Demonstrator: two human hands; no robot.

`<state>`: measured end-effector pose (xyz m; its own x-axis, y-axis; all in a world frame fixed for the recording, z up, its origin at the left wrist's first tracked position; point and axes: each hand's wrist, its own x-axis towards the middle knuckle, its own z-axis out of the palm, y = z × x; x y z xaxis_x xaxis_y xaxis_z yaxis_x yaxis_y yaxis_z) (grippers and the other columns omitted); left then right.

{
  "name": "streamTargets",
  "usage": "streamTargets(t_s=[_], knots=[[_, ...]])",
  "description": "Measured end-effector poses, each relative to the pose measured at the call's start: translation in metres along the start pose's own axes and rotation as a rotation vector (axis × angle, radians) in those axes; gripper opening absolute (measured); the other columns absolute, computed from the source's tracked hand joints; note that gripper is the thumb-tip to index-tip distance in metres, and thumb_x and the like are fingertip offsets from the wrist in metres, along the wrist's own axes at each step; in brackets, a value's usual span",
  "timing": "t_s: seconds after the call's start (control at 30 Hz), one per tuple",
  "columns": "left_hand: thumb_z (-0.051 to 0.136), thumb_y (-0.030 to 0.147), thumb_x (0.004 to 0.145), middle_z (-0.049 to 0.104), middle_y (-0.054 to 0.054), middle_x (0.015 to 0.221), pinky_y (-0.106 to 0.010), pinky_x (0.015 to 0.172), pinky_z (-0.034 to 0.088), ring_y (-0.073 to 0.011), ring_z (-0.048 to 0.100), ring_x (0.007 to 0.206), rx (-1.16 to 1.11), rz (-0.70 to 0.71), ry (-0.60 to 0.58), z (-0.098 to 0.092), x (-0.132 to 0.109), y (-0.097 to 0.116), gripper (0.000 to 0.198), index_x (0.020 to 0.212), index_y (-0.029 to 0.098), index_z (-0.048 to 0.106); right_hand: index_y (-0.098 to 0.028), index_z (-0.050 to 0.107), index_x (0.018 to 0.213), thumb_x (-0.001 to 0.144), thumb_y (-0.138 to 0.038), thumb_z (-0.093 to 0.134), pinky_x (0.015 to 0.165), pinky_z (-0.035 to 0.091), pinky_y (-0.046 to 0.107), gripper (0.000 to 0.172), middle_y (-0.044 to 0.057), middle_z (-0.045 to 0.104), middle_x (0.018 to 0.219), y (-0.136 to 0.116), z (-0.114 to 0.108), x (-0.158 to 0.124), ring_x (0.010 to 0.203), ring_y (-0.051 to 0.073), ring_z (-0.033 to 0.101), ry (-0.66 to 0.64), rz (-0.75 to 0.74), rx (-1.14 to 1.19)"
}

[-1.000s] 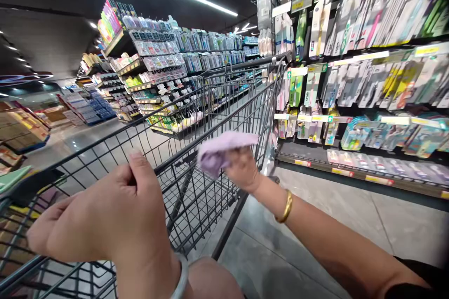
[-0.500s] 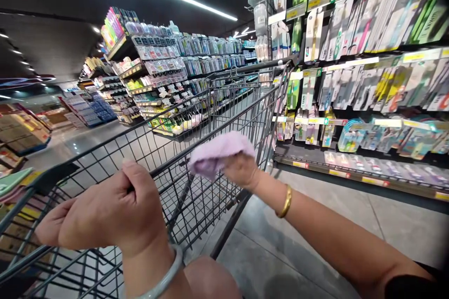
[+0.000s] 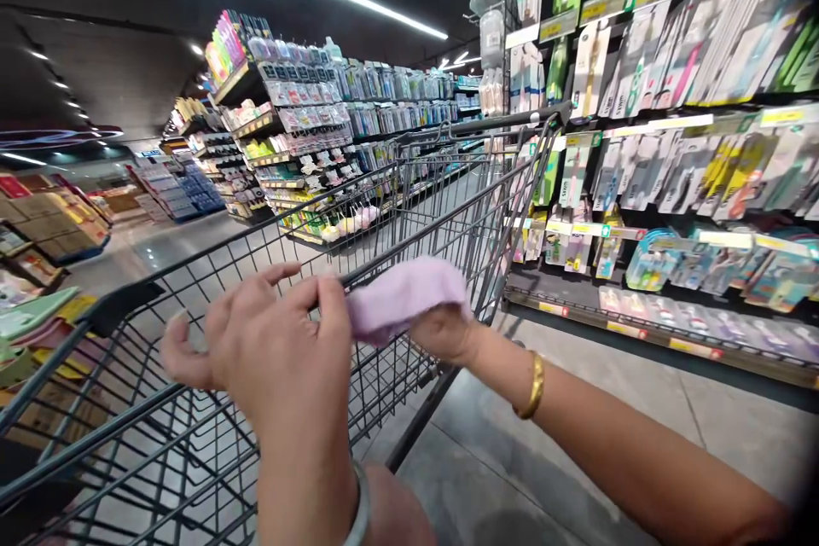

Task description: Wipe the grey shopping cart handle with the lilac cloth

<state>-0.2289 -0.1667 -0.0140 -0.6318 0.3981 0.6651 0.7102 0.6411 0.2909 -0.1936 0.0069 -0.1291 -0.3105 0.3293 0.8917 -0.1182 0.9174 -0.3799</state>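
Observation:
A soft lilac cloth (image 3: 409, 294) is held up in front of the shopping cart's wire side. My right hand (image 3: 443, 334), wearing a gold bangle, grips the cloth's right end, and part of the fingers is hidden under it. At the cloth's left end is my left hand (image 3: 269, 341), back toward me, its thumb and forefinger closed at the edge while the other fingers bend outward. Their exact hold is partly hidden behind the thumb. The dark metal shopping cart (image 3: 211, 260) stands just beyond both hands.
Shelves of hanging toothbrush packs (image 3: 659, 162) rise close on the right. Another stocked shelf unit (image 3: 300, 119) stands across the aisle. Stacked boxes (image 3: 57, 222) are at far left. Grey floor tiles (image 3: 486, 461) show below my right arm.
My left hand has moved right to the cloth's left end, its fingers spreading from a curled shape. The cloth looks flatter and more drawn out. The view has shifted slightly left.

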Motion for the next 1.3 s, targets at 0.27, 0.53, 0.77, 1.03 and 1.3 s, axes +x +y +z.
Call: streamTargets(t_s=[0.27, 0.53, 0.77, 1.03, 1.3], knots=[[0.043, 0.040, 0.095, 0.071, -0.007, 0.080, -0.052, 0.103, 0.028, -0.0262, 0.058, 0.090, 0.039, 0.081, 0.331, 0.040, -0.003, 0.020, 0.032, 0.085, 0.025, 0.070, -0.024, 0.050, 0.134, 0.083, -0.024, 0.052, 0.109, 0.043, 0.059, 0.051, 0.014, 0.049, 0.129, 0.041, -0.055, 0.023, 0.131, 0.032, 0.044, 0.181, 0.006, -0.389], [0.062, 0.025, 0.076, 0.061, 0.000, 0.059, -0.047, 0.089, 0.031, -0.0209, 0.051, 0.069, -0.054, 0.245, 0.740, 0.055, 0.003, -0.012, 0.013, 0.064, 0.024, 0.057, -0.021, 0.053, 0.129, 0.084, -0.032, 0.052, 0.108, 0.039, 0.065, 0.046, 0.016, 0.051, 0.128, 0.105, -0.111, 0.053, 0.127, 0.036, 0.047, 0.410, 0.023, -0.563], [0.061, 0.030, 0.074, 0.055, 0.002, 0.056, -0.045, 0.089, 0.030, -0.0169, 0.043, 0.065, -0.122, 0.292, 0.774, 0.049, 0.005, -0.025, 0.013, 0.062, 0.023, 0.060, -0.025, 0.043, 0.139, 0.086, -0.029, 0.051, 0.118, 0.031, 0.060, 0.054, 0.013, 0.042, 0.149, 0.129, -0.150, 0.055, 0.144, 0.029, 0.038, 0.460, 0.066, -0.372], [0.058, 0.031, 0.068, 0.051, 0.003, 0.052, -0.042, 0.089, 0.030, -0.0160, 0.042, 0.063, -0.211, 0.231, 0.761, 0.051, 0.013, -0.031, 0.015, 0.055, 0.023, 0.059, -0.029, 0.058, 0.120, 0.080, -0.009, 0.051, 0.108, 0.048, 0.051, 0.044, 0.009, 0.055, 0.135, 0.079, -0.158, -0.029, 0.134, 0.026, 0.050, -0.114, -0.443, -0.424], [0.057, 0.032, 0.068, 0.047, 0.004, 0.048, -0.043, 0.091, 0.030, -0.0145, 0.037, 0.059, -0.267, 0.203, 0.734, 0.049, 0.010, -0.028, 0.019, 0.052, 0.022, 0.056, -0.022, 0.059, 0.109, 0.073, -0.015, 0.058, 0.097, 0.046, 0.051, 0.036, 0.012, 0.055, 0.121, 0.075, -0.197, 0.002, 0.115, 0.030, 0.053, 0.266, -0.170, -0.675]])
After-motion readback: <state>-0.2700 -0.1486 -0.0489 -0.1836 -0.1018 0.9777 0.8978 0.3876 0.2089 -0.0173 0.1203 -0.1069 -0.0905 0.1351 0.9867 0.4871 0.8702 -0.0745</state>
